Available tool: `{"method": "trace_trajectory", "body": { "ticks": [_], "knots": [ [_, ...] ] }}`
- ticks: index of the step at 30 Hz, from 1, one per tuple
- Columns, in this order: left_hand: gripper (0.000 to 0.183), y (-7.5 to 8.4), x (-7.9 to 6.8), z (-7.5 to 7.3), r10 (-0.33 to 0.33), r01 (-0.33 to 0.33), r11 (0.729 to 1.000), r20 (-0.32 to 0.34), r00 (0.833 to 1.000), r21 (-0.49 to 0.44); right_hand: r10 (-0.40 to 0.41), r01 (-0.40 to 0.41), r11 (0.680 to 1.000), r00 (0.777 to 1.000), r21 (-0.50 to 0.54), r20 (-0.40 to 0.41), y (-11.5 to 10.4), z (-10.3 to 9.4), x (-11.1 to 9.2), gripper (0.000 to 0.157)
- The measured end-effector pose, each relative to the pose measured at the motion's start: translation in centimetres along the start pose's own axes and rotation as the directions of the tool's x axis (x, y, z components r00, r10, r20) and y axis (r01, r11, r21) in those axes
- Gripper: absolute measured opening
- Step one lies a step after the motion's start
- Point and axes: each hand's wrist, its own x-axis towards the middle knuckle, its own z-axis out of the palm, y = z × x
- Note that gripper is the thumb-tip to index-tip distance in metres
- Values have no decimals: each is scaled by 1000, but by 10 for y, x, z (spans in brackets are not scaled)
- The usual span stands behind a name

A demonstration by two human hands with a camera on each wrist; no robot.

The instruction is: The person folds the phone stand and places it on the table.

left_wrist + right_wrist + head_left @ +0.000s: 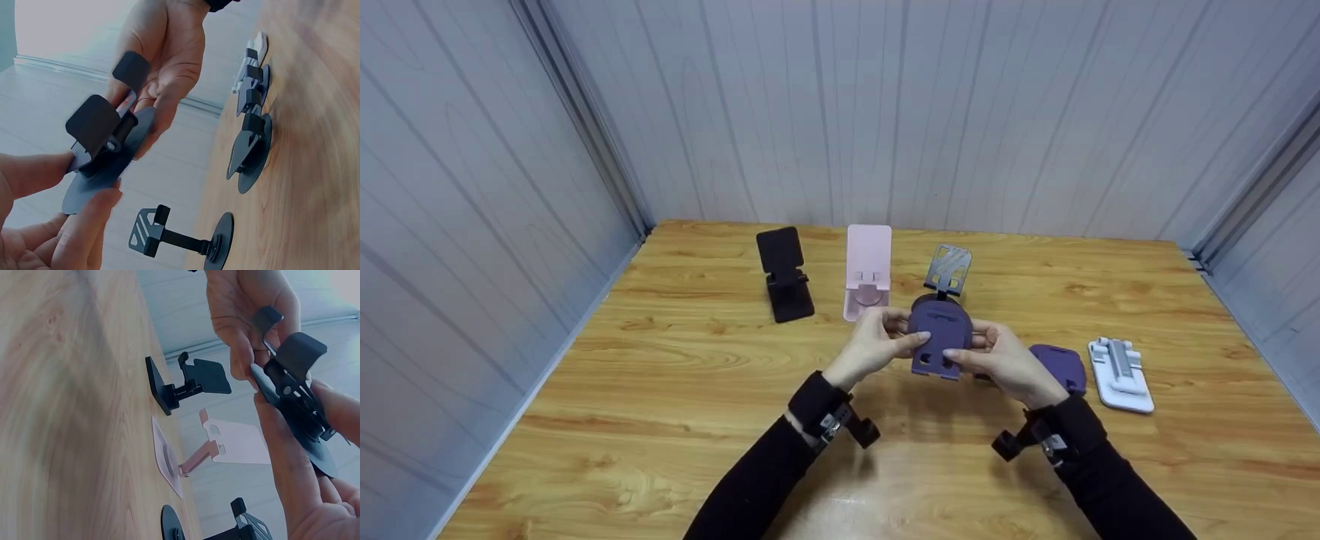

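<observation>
Above the table both hands hold a dark purple folding phone stand (941,337) with a round base. My left hand (877,343) pinches its left side, thumb over the front plate. My right hand (1012,361) grips the right side, its thumb near the plate's lower cutouts. Two bent lips of the stand (93,126) face the camera in the left wrist view, and its disc base (312,450) lies against the right fingers in the right wrist view. Just behind it stands an unfolded grey phone stand (949,270) with a slotted plate, its base partly hidden.
An unfolded black phone stand (784,274) and a pink one (868,262) stand at the back. Right of the hands lie a folded purple stand (1059,365), partly covered, and a folded white stand (1120,375). Another dark folded stand (250,149) shows in the left wrist view.
</observation>
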Motion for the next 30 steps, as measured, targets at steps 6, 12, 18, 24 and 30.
{"method": "trace_trajectory", "body": {
  "ticks": [6,12,18,24,30],
  "knots": [
    [28,0,0,2,-8,8,1000,-16,1000,-22,15,-15,1000,1000,-14,9,-1,-2,0,66],
    [28,4,-2,3,-32,31,994,-8,999,-105,30,-29,1000,1000,10,-9,-8,-3,-3,69],
    [37,6,-2,1,-11,12,1000,38,999,-12,-10,11,999,1000,44,-15,-14,-7,-6,59],
    [55,10,-5,-4,133,-146,966,76,988,212,-34,45,988,996,148,-80,-25,-24,-9,27],
    [73,11,-12,-11,223,-234,836,82,971,497,-65,88,977,991,196,-121,-42,-57,-16,28]
  ]
}}
